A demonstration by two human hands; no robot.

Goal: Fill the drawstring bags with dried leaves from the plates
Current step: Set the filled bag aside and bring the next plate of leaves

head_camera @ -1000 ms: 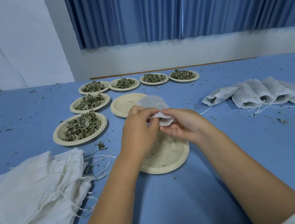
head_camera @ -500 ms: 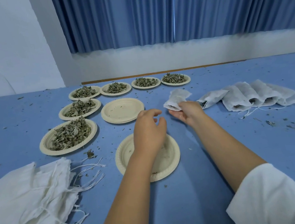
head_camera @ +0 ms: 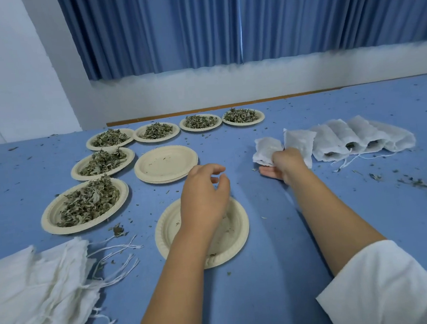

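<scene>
Drawstring bag (head_camera: 267, 150), small white gauze pouch, stuffed, sits far right of centre on the blue cloth-covered table (head_camera: 270, 291), touching the left end of the row of filled white gauze bags (head_camera: 355, 137). Its long axis runs away from the person, roughly parallel with the row. The right hand (head_camera: 288, 161) grips its near end, fingers curled over it, fingertips poking out underneath on the left. Whether the bag is fully down on the table, cannot tell. The left hand (head_camera: 202, 199) hovers above the near empty beige paper plate (head_camera: 235, 237), fingers loosely curled, holding nothing. Likely next: let go, fetch a fresh bag. The heap of flat empty white cloth drawstring bags (head_camera: 30, 294) lies low left, strings trailing towards the near plate, so the left hand is much nearer and the right would have to cross the body. The closest beige paper plate of dried green leaves (head_camera: 49, 220) is just beyond that heap, left of the left hand. A stack of empty beige paper plates (head_camera: 166, 163) stands ahead of the left hand, and more leaf plates sit behind. Nothing blocks the path to the heap. Leaf crumbs are scattered all over the table.
</scene>
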